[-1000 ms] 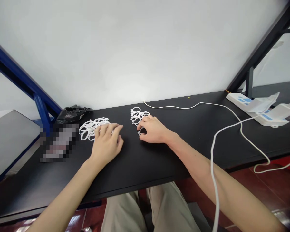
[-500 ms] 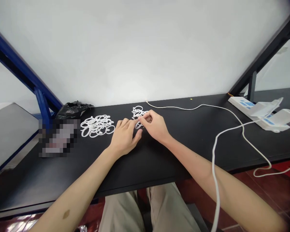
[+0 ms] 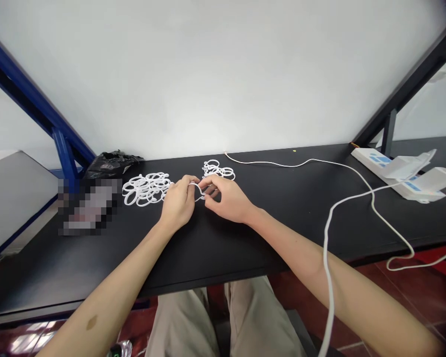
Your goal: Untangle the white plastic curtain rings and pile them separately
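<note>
My left hand [image 3: 178, 201] and my right hand [image 3: 223, 198] meet over the black table [image 3: 245, 238], both pinching one white plastic ring [image 3: 198, 191] between their fingertips. A larger heap of white rings [image 3: 145, 188] lies just left of my left hand. A smaller heap of white rings [image 3: 217, 170] sits just beyond my right hand, near the wall.
A black crumpled bag [image 3: 111, 162] lies at the back left beside a blurred patch. A white cable [image 3: 330, 198] runs across the table and hangs off the front right. White power strips [image 3: 401, 171] rest at the far right. Blue and black frame struts rise at both sides.
My left hand left the larger heap and came right to meet my right hand. My right hand lifted a ring from the smaller heap, and both now pinch it.
</note>
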A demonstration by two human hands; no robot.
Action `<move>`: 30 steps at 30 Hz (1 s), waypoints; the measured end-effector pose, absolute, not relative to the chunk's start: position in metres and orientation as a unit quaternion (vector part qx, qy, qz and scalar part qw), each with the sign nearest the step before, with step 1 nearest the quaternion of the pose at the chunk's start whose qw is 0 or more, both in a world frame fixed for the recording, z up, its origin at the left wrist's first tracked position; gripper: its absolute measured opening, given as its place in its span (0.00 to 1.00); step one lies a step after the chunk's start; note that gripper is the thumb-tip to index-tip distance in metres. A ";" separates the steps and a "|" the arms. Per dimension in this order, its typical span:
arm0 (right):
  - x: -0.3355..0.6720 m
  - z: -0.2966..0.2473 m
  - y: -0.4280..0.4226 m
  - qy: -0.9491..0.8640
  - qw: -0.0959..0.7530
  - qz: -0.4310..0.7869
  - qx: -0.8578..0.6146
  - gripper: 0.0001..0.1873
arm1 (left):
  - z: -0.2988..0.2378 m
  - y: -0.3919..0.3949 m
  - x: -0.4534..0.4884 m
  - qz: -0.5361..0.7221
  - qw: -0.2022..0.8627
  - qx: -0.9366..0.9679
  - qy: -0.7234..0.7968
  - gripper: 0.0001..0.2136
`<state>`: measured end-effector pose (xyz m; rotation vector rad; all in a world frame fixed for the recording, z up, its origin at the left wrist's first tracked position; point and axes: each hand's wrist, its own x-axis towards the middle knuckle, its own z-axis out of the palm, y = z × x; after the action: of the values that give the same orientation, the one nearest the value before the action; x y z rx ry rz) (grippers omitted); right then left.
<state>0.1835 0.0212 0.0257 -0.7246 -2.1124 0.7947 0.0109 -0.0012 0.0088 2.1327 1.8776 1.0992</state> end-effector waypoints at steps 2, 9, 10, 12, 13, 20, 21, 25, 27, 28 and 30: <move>0.185 0.026 0.020 -0.830 0.370 0.313 -0.275 0.12 | 0.009 -0.002 0.011 0.359 0.049 0.695 0.621 0.16; 0.181 0.020 0.021 -0.843 0.348 0.297 -0.284 0.08 | 0.011 -0.001 0.012 0.371 0.074 0.672 0.636 0.16; 0.180 0.019 0.022 -0.840 0.353 0.291 -0.293 0.07 | 0.012 -0.002 0.013 0.376 0.076 0.673 0.632 0.16; 0.179 0.019 0.024 -0.825 0.372 0.287 -0.314 0.06 | 0.013 -0.003 0.013 0.391 0.070 0.682 0.614 0.16; 0.180 0.019 0.025 -0.816 0.382 0.288 -0.324 0.07 | 0.013 -0.003 0.013 0.400 0.062 0.691 0.599 0.17; 0.182 0.019 0.030 -0.782 0.421 0.265 -0.374 0.06 | 0.014 -0.007 0.013 0.396 0.053 0.740 0.541 0.21; 0.182 0.019 0.031 -0.782 0.425 0.264 -0.372 0.06 | 0.013 -0.007 0.013 0.396 0.050 0.740 0.542 0.21; 0.182 0.020 0.032 -0.786 0.429 0.253 -0.368 0.08 | 0.012 -0.006 0.014 0.396 0.039 0.733 0.552 0.18; 0.182 0.021 0.032 -0.790 0.427 0.238 -0.369 0.09 | 0.011 -0.006 0.014 0.392 0.033 0.728 0.561 0.16; 0.182 0.021 0.032 -0.792 0.427 0.232 -0.370 0.09 | 0.011 -0.006 0.014 0.389 0.030 0.728 0.564 0.16; 0.182 0.020 0.032 -0.795 0.426 0.227 -0.368 0.10 | 0.011 -0.006 0.014 0.383 0.028 0.730 0.566 0.15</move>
<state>0.1821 0.0321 0.0203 -0.9202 -1.9868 0.5676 0.0144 -0.0057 0.0108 2.2538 1.7460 1.1819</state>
